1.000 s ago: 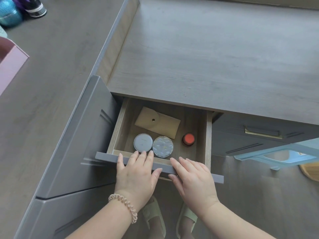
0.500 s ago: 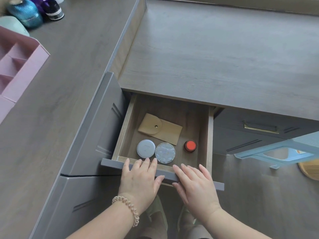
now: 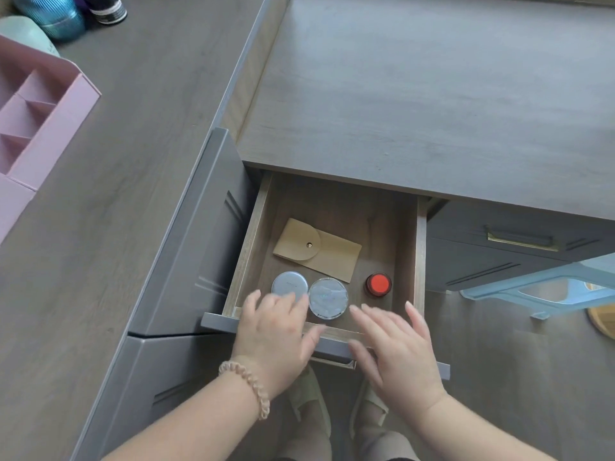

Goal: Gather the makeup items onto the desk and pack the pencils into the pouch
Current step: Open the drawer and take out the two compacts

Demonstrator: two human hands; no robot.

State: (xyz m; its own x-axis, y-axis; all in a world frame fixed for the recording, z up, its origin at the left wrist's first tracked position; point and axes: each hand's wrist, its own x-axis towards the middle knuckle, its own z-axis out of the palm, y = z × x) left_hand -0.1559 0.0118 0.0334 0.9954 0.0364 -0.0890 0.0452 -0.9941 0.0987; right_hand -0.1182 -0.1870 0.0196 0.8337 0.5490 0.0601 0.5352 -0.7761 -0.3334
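Note:
The desk drawer (image 3: pixel 421 261) is pulled out. Inside lie a tan snap pouch (image 3: pixel 327 252), two round silver compacts, a smooth one (image 3: pixel 288 283) and a textured one (image 3: pixel 328 297), and a small red-lidded jar (image 3: pixel 378 284). My left hand (image 3: pixel 274 331) hovers over the drawer's front edge, fingers spread, tips covering the near side of the smooth compact. My right hand (image 3: pixel 396 347) is lifted above the front edge with fingers apart and holds nothing. No pencils are visible.
A grey wooden desk top (image 3: pixel 432 94) lies beyond the drawer, with a second counter (image 3: pixel 116 161) to the left. On that counter stand a pink divided organiser (image 3: pixel 40 121), a blue jar (image 3: pixel 53 13) and a dark bottle (image 3: pixel 108 8). A light blue stool (image 3: pixel 532 287) stands at the right.
The drawer has slid further out. Both hands have let go of its front edge and lifted, the left reaching in over the smooth compact.

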